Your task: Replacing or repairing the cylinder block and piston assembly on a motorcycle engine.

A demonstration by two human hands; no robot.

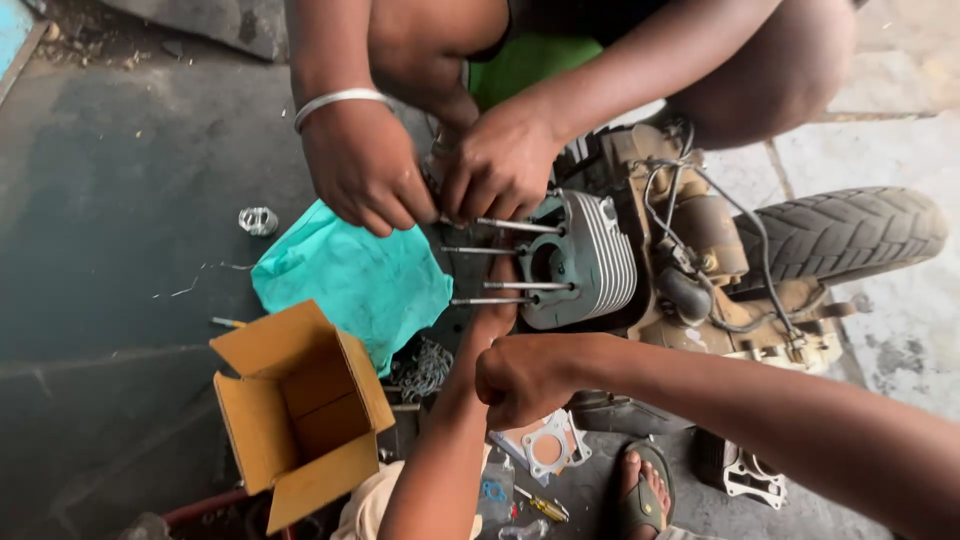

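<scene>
engine (pixel 690 270) on floor (pixel 120 200), cylinder (pixel 585 262) on studs (pixel 500 286). left grip (pixel 497 318) reaches between studs, touching cylinder; whether clenched, cannot tell. right grip (pixel 525 380) clenched, empty, just behind left forearm. co-worker's hands (pixel 440 170) above, at upper studs. box (pixel 300 410), cloth (pixel 350 280) left of grips.

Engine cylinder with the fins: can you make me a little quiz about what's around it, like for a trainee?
1. True or false: the cardboard box on the floor is open.
2. What colour is the cloth lying beside the finned cylinder? A red, B green, C white.
3. Fill in: the co-worker across wears a silver ____ on one wrist.

Key: 1 true; 2 B; 3 bangle.
</scene>
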